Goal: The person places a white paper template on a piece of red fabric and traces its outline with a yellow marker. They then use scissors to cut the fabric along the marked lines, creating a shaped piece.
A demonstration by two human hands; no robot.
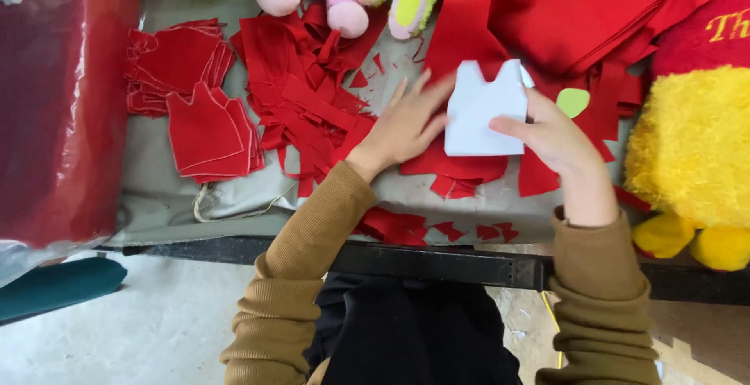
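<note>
Both hands press a white vest-shaped paper pattern point(480, 111) onto red cloth point(461, 170) mid-counter: the left hand point(406, 123) lies flat, fingers spread, at its left edge, while the right hand point(551, 131) pinches its right edge. Cut red pieces point(205, 131) are stacked far left.

Ribbed olive-brown sleeves, dark trousers

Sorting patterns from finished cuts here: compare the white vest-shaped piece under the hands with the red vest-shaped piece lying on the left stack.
The white piece is pale and looks like stiff paper; the red piece is velvety fabric. The white piece is held by the left hand and right hand over red cloth; the red piece lies untouched on a stack. Both share the same vest-like outline with a notched top.
</note>
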